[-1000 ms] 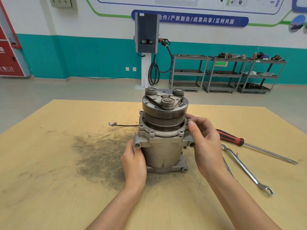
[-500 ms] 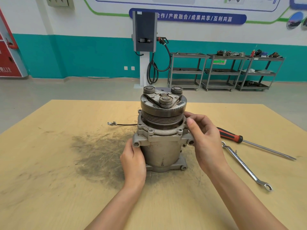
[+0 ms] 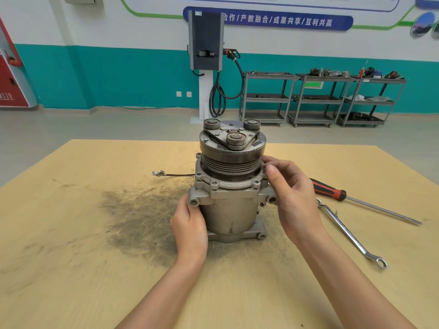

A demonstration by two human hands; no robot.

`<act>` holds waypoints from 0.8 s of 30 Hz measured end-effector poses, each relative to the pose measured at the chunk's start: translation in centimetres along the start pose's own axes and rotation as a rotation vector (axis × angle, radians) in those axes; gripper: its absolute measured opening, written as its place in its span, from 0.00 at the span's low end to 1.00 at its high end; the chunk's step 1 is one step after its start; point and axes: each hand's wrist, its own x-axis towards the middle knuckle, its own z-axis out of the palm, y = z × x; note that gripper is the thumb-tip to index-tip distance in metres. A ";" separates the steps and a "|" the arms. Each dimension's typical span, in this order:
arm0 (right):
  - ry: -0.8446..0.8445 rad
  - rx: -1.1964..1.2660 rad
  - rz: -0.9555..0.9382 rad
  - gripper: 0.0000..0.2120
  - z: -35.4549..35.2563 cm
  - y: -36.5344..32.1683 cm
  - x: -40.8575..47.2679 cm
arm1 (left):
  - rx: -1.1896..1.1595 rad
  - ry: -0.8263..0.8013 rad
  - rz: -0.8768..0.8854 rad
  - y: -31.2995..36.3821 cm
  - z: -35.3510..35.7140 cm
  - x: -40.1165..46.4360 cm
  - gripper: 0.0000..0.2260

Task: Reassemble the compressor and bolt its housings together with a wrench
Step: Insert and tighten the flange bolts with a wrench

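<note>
The grey metal compressor (image 3: 229, 210) stands upright in the middle of the wooden table (image 3: 71, 269), with its dark grooved pulley and clutch plate (image 3: 231, 144) on top. My left hand (image 3: 190, 227) grips the left side of its body, just under the mounting ear. My right hand (image 3: 293, 195) is at the right rim of the upper housing flange, thumb and fingers pinching there; what lies between the fingertips is hidden. A silver combination wrench (image 3: 349, 232) lies on the table to the right, untouched.
A red-and-black-handled screwdriver (image 3: 356, 199) lies beyond the wrench. A thin black wire with a connector (image 3: 166, 174) trails left from the compressor. A dark greasy smear (image 3: 142, 217) marks the table left of it. Metal shelf carts (image 3: 320, 98) and a charging post (image 3: 206, 67) stand far behind.
Both hands keep their hold on the compressor, which stays in place. Only the camera has shifted slightly.
</note>
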 end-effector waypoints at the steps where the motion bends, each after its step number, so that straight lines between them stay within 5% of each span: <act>1: -0.011 -0.005 0.002 0.05 0.0 -0.1 -0.1 | 0.005 0.000 0.000 0.0 0.0 0.0 0.14; 18: -0.022 -0.074 0.017 0.01 0.0 -0.8 0.2 | -0.002 -0.011 -0.005 0.0 0.0 0.0 0.14; 20: 0.003 -0.078 0.025 0.07 -1.2 -1.4 0.5 | 0.001 -0.006 -0.011 -0.1 0.0 0.0 0.14; 22: 0.083 -0.253 0.037 0.05 -3.4 -2.3 1.0 | 0.007 -0.002 -0.012 -0.1 -0.1 0.0 0.14; 24: 0.146 -0.728 0.118 0.04 -6.8 -2.7 1.8 | 0.009 0.001 -0.010 -0.1 -0.1 0.0 0.14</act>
